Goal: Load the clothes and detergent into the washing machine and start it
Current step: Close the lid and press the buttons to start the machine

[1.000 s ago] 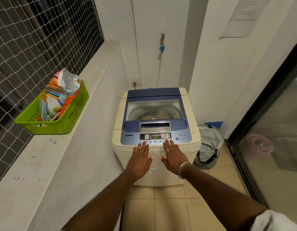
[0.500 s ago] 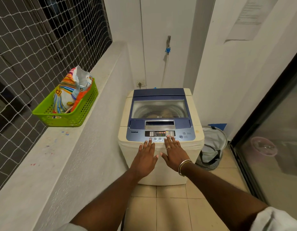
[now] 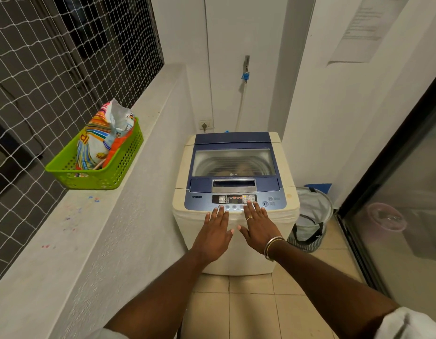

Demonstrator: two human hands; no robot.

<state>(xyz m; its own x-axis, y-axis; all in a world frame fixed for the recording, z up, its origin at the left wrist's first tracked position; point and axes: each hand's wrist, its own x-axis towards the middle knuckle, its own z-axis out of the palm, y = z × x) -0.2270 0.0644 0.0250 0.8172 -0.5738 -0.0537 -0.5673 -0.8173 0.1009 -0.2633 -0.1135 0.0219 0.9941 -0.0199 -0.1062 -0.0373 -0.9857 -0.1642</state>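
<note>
A cream top-loading washing machine [image 3: 185,167] with a blue lid stands against the back wall, its lid down and its display lit. Through the lid's window [image 3: 234,161] I make out something pale in the drum. My left hand [image 3: 215,232] lies flat with straight fingers at the front edge, fingertips at the row of round buttons. My right hand [image 3: 258,225], with a ring and bangles, is flat beside it, fingertips at the control panel [image 3: 234,199]. A colourful detergent bag [image 3: 102,140] stands in a green basket [image 3: 124,165] on the left ledge.
A grey laundry hamper [image 3: 312,216] sits on the tiled floor right of the machine. A concrete ledge [image 3: 65,236] with netting above runs along the left. A glass sliding door [image 3: 403,192] closes the right side. A tap and hose [image 3: 245,77] hang on the back wall.
The view has shifted slightly. Both hands stay flat at the machine's front, the right fingertips now a little further onto the panel.
</note>
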